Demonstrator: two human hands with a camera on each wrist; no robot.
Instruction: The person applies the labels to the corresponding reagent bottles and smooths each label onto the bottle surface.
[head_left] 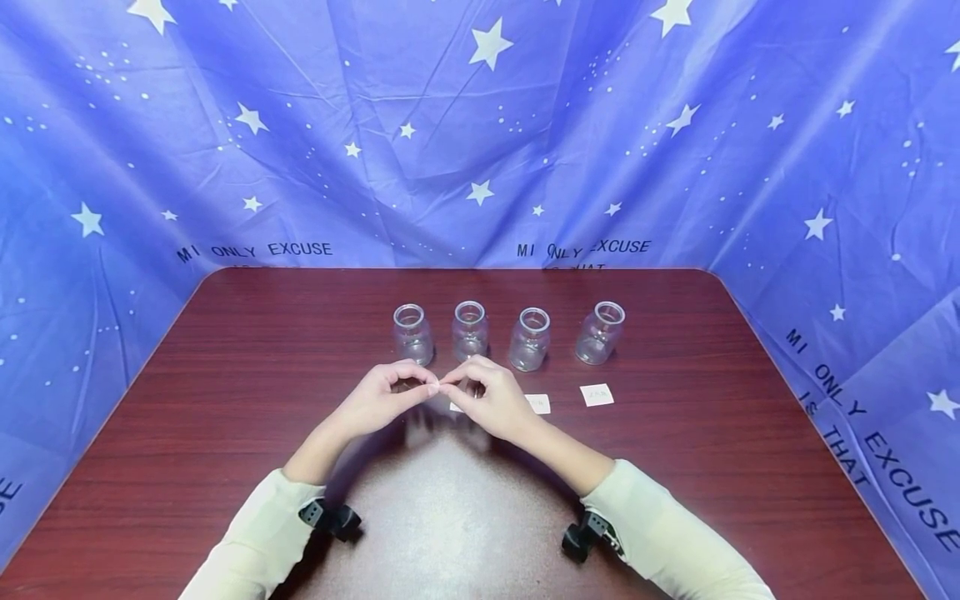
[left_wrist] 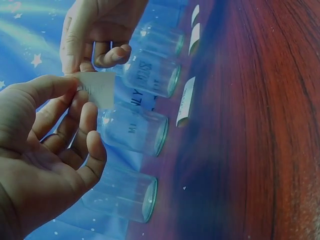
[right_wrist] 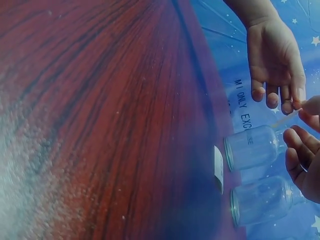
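Observation:
A small white paper label with faint writing is held up between the two hands. My left hand pinches it at one corner between thumb and forefinger, its other fingers loosely bent. At that same corner, the right hand has thumb and forefinger pinched together, fingertips meeting those of the left. From the right wrist the label appears nearly edge-on. Both hands are above the table, just in front of a row of glass jars. The right hand partly covers one label lying on the table.
Several open, clear jars stand in the row, including one at the right end. More written labels lie before them, one at the right and one beside the right hand. A starry blue curtain surrounds the dark red wooden table.

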